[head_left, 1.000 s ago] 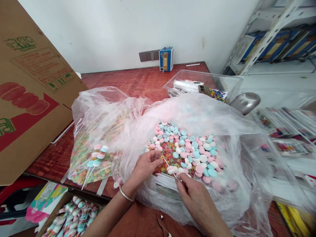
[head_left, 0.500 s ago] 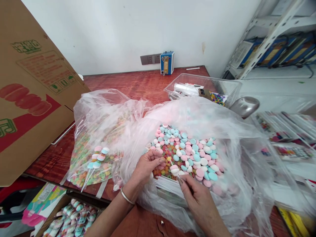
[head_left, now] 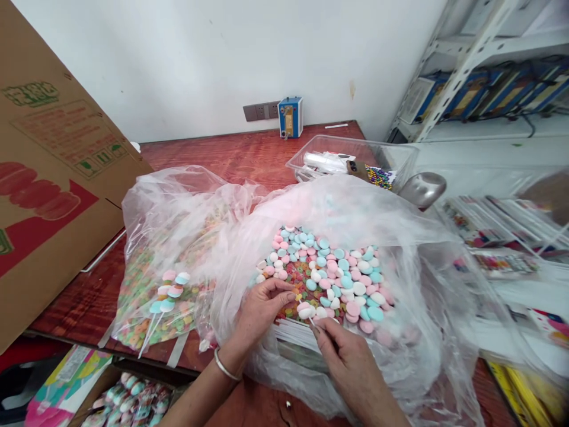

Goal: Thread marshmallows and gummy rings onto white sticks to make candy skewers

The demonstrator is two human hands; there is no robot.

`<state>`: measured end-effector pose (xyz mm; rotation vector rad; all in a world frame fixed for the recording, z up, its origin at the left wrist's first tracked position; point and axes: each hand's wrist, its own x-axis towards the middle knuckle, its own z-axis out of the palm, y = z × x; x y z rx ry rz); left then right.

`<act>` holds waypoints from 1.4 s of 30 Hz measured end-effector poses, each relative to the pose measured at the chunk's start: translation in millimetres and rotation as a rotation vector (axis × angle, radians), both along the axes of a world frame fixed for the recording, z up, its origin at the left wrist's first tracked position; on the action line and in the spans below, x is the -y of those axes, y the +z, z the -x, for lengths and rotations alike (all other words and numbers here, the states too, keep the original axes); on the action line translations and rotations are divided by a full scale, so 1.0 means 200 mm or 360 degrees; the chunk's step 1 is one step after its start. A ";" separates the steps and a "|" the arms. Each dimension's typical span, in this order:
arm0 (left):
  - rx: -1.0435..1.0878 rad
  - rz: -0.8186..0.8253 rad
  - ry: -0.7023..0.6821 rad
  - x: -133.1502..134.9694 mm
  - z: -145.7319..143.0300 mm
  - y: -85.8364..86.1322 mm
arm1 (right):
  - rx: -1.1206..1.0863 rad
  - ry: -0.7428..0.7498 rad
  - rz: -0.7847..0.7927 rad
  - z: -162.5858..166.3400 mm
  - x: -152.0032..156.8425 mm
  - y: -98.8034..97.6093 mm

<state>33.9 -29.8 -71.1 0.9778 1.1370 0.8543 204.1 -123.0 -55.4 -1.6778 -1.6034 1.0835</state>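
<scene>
Head view: stick (head_left: 310, 318) runs from the right hand (head_left: 349, 356) forward and leftward, long axis slanting at the fingertips of the left hand (head_left: 262, 308). Right hand is the nearer one, it has the lower end; far tip sits just beside left thumb and index. Pinkish-white marshmallow (head_left: 304, 310) on the stick, between both sets of fingers. Yellow candy (head_left: 299, 296) at the far tip, just right of left fingertips; looks threaded but too small to be sure.

Right fingers: thumb and index pressed together, pinching the stick. Left fingers: thumb and index nearly meeting, others curled behind; can't tell if they grip anything or touch the candy.

Loose ring candies (head_left: 299, 274) directly ahead of the fingers, marshmallow pile (head_left: 358, 287) ahead and right, spare sticks (head_left: 296, 333) just left of right fingertips. Finished-looking skewers (head_left: 168, 292) well left of left fingers.
</scene>
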 end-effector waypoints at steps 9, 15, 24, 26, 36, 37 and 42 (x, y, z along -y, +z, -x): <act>0.0477 0.0244 0.0126 0.04 -0.08 0.03 | 0.0095 -0.0185 -0.0208 0.04 0.02 -0.04; 0.0627 0.0596 -0.0135 0.05 -0.08 0.03 | 0.0397 -0.0067 -0.0290 0.03 0.05 -0.05; 0.0101 0.0137 -0.0527 -0.02 -0.15 0.07 | -0.0013 -0.0359 -0.0139 0.00 0.02 -0.06; -0.0230 -0.0188 -0.0490 -0.09 -0.18 0.06 | -0.0038 -0.0445 -0.0131 -0.04 0.02 -0.05; -0.1130 -0.1051 -0.0500 -0.17 -0.24 -0.01 | -0.0100 -0.0641 -0.0184 -0.16 0.06 -0.08; -0.1093 -0.0993 -0.0494 -0.16 -0.24 0.00 | -0.0100 -0.0634 -0.0181 -0.16 0.06 -0.09; -0.0824 -0.0761 -0.0548 -0.19 -0.26 0.01 | -0.0078 -0.0573 -0.0173 -0.15 0.06 -0.13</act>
